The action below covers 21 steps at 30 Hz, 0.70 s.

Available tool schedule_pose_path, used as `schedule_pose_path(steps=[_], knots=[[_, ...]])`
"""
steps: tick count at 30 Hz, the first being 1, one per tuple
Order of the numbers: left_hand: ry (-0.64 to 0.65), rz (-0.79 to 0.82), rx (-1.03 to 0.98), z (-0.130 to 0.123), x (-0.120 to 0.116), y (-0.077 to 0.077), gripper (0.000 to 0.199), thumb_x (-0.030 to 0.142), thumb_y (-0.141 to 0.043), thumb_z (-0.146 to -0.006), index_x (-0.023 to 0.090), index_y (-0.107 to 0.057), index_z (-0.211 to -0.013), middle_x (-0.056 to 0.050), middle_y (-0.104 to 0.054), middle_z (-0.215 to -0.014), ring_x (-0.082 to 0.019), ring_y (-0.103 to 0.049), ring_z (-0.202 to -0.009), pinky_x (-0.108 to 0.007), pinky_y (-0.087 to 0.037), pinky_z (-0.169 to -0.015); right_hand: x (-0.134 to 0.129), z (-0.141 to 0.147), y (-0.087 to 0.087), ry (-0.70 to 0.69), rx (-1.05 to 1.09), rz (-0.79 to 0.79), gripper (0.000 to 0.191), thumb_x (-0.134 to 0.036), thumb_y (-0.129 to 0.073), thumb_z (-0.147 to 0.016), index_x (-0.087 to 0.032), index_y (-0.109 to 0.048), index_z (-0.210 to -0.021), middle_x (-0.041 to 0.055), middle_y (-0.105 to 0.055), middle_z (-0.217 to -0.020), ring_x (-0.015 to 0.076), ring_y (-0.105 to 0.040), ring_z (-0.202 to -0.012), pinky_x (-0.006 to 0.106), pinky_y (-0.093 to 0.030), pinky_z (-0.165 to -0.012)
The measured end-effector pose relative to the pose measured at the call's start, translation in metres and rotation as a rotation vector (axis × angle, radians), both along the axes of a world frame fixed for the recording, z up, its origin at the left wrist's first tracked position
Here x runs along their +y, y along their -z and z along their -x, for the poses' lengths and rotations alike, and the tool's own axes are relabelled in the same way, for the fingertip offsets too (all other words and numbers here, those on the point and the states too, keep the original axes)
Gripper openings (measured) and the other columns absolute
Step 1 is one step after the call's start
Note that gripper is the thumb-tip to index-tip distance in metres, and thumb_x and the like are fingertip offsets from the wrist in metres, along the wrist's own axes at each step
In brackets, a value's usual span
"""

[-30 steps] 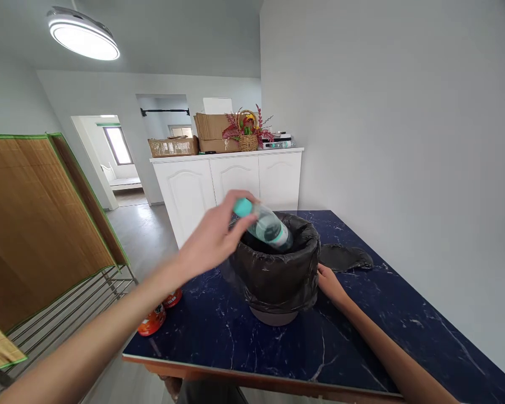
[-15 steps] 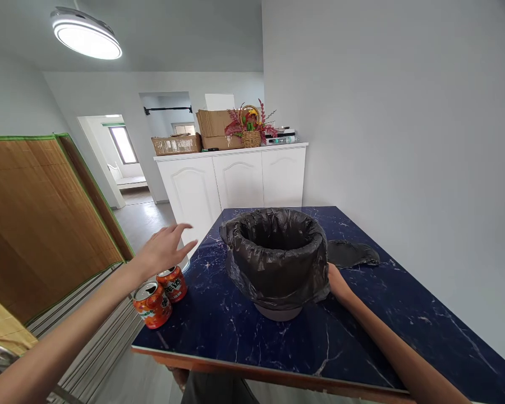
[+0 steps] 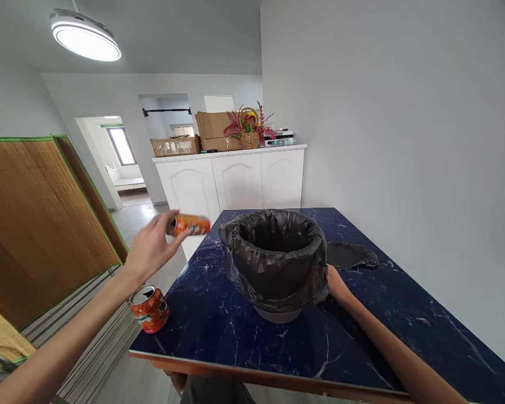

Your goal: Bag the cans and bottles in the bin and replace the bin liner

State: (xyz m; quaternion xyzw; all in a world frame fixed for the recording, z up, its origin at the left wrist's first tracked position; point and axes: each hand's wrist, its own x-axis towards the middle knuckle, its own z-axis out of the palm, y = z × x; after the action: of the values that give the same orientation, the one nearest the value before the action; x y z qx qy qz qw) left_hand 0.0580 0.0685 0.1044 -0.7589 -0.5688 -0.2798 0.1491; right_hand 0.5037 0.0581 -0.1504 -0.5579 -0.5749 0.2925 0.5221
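Note:
My left hand [image 3: 154,246] grips an orange can [image 3: 192,224] by one end, tilted on its side in the air left of the bin. A second orange can [image 3: 150,308] stands upright, its top opened, near the left front corner of the blue table. A round bin lined with a black bag [image 3: 278,275] stands mid-table, the bag folded over its rim; its inside looks dark. My right hand [image 3: 336,283] is at the bin's right side by the bag's edge, its fingers mostly hidden behind it.
Right of the bin, a folded black bag [image 3: 351,255] lies on the blue marble-patterned table [image 3: 210,331]. Behind stands a white cabinet [image 3: 239,182] bearing cardboard boxes and a flower basket [image 3: 249,139]. A wall borders the right side, and a metal rack is at the lower left.
My left hand has taken hold of the farther can and lifted it off the table, tipping it sideways. The other can, the bin and my right hand look unmoved.

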Motion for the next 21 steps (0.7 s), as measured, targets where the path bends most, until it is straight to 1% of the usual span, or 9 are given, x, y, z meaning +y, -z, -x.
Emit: schedule_pose_path(steps=[2,5,8,10,12,14,16,19,21], knots=[[0.169,-0.174,-0.202,-0.025,-0.011,-0.023,0.067,0.066,-0.062,-0.096,0.022,-0.055,-0.147,-0.015,-0.071,-0.137,-0.036,-0.07,-0.121,-0.046,-0.056,-0.099,0.0,0.0,0.0,0.001,0.001,-0.004,0.046,-0.06,-0.054,-0.095,-0.022,-0.08,-0.094,0.0094,-0.077,-0.08,0.03,-0.065,-0.078,0.042,-0.056,-0.078],[0.378,-0.127,-0.38,-0.068,-0.025,-0.041,0.063,0.062,-0.068,-0.095,0.024,-0.057,-0.144,-0.012,-0.073,-0.136,-0.031,-0.07,-0.122,-0.043,-0.056,-0.101,0.0,0.0,0.001,0.005,0.002,-0.011,0.042,-0.057,-0.054,-0.095,-0.023,-0.079,-0.092,0.0088,-0.077,-0.079,0.0304,-0.067,-0.079,0.042,-0.056,-0.079],[0.51,0.005,-0.359,-0.11,-0.027,-0.037,0.06,0.06,-0.069,-0.096,0.023,-0.059,-0.142,-0.012,-0.074,-0.133,-0.03,-0.07,-0.121,-0.044,-0.054,-0.104,0.002,0.0,0.001,0.009,0.0,-0.017,0.04,-0.055,-0.055,-0.095,-0.024,-0.079,-0.09,0.0082,-0.077,-0.079,0.0313,-0.068,-0.083,0.042,-0.056,-0.079],[0.543,0.085,-0.277,-0.131,-0.025,-0.026,0.063,0.058,-0.068,-0.097,0.021,-0.056,-0.147,-0.014,-0.071,-0.139,-0.032,-0.066,-0.127,-0.048,-0.051,-0.11,0.003,-0.001,0.002,0.013,-0.005,-0.022,0.04,-0.055,-0.055,-0.095,-0.023,-0.079,-0.089,0.0083,-0.078,-0.082,0.0315,-0.069,-0.086,0.041,-0.056,-0.079],[0.549,0.138,-0.196,-0.142,-0.025,-0.017,0.068,0.06,-0.065,-0.098,0.021,-0.051,-0.153,-0.015,-0.065,-0.148,-0.034,-0.06,-0.137,-0.052,-0.047,-0.115,0.005,-0.001,0.004,0.017,-0.011,-0.026,0.04,-0.055,-0.056,-0.096,-0.022,-0.078,-0.088,0.0083,-0.078,-0.086,0.0307,-0.069,-0.088,0.041,-0.056,-0.08],[0.541,0.134,-0.163,-0.139,-0.029,-0.011,0.067,0.061,-0.06,-0.101,0.022,-0.049,-0.154,-0.014,-0.061,-0.155,-0.035,-0.055,-0.142,-0.053,-0.045,-0.118,0.007,-0.002,0.006,0.02,-0.015,-0.027,0.04,-0.054,-0.059,-0.098,-0.02,-0.077,-0.091,0.0076,-0.078,-0.09,0.0278,-0.07,-0.089,0.04,-0.056,-0.081],[0.498,0.081,-0.165,-0.123,-0.036,-0.009,0.06,0.06,-0.055,-0.104,0.024,-0.051,-0.152,-0.013,-0.06,-0.155,-0.034,-0.055,-0.142,-0.053,-0.045,-0.119,0.008,-0.003,0.009,0.023,-0.017,-0.025,0.038,-0.054,-0.063,-0.1,-0.018,-0.076,-0.097,0.0061,-0.077,-0.098,0.0236,-0.071,-0.09,0.039,-0.057,-0.083],[0.378,0.019,-0.132,-0.075,-0.042,-0.005,0.056,0.062,-0.05,-0.105,0.025,-0.055,-0.147,-0.012,-0.064,-0.149,-0.036,-0.057,-0.138,-0.055,-0.045,-0.118,0.01,-0.004,0.012,0.025,-0.016,-0.023,0.038,-0.054,-0.066,-0.103,-0.017,-0.073,-0.107,0.0043,-0.075,-0.106,0.0208,-0.072,-0.093,0.039,-0.059,-0.086],[0.287,0.045,-0.073,-0.033,-0.039,0.006,0.061,0.068,-0.049,-0.102,0.023,-0.059,-0.142,-0.013,-0.068,-0.142,-0.037,-0.06,-0.135,-0.055,-0.045,-0.117,0.011,-0.004,0.012,0.025,-0.014,-0.025,0.038,-0.054,-0.066,-0.103,-0.017,-0.073,-0.108,0.0042,-0.075,-0.107,0.0209,-0.072,-0.093,0.039,-0.059,-0.087]])
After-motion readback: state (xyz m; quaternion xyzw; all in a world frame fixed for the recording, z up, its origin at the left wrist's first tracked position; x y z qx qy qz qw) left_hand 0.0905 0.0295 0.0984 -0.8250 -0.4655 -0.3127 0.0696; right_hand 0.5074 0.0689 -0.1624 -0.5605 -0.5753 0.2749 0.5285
